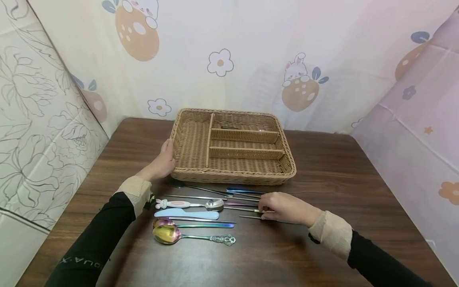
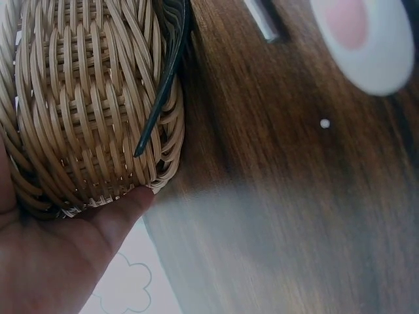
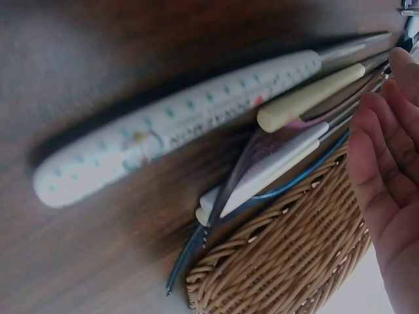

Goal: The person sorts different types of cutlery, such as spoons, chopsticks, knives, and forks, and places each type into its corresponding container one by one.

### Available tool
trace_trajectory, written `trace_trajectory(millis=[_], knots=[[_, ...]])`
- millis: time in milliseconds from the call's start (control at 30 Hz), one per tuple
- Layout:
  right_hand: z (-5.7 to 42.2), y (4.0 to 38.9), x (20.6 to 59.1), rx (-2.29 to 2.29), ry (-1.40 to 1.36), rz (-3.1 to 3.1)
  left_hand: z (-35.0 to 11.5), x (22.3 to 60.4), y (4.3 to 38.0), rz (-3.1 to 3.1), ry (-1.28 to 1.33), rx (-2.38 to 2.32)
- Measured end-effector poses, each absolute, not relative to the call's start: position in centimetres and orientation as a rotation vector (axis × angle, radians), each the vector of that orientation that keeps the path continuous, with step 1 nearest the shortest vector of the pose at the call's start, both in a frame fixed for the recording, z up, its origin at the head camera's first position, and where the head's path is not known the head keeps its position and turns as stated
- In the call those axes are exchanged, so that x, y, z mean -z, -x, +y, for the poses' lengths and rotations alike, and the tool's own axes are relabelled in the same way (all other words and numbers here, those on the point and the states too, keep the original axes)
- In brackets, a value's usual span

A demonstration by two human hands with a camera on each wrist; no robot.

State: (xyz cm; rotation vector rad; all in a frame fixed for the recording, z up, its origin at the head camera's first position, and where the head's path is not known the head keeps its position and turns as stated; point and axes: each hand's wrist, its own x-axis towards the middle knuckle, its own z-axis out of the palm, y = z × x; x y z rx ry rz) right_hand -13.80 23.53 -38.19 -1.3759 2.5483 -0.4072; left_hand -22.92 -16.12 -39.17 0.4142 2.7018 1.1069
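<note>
My left hand point(image 1: 164, 161) rests against the left wall of the wicker basket point(image 1: 229, 176), its thumb point(image 2: 127, 212) at a lower corner in the left wrist view. My right hand point(image 1: 283, 207) bends its fingers over a row of cutlery in front of the basket. In the right wrist view its fingertips are right by the shaft of a cream-handled utensil point(image 3: 311, 98); I cannot tell whether they pinch it. Beside that lie a utensil with a dotted white handle point(image 3: 177, 124) and a white-handled one point(image 3: 275, 163). Their far ends are hidden by the hand.
A rabbit-handled spoon point(image 1: 215, 205), a light blue knife point(image 1: 186, 214), and an iridescent spoon point(image 1: 166, 234) with an ornate handle lie at front left on the wooden table point(image 1: 330, 175). Dividers split the basket; a dark slim utensil point(image 1: 229, 128) shows in its back compartment. Curtains stand behind.
</note>
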Motion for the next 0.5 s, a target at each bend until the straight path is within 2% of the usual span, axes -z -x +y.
trace_trajectory(millis=[500], knots=[[24.2, 12.8, 39.4, 0.287, 1.444, 2.597, -16.2, 39.1, 23.0, 2.690, -0.401, -1.103]])
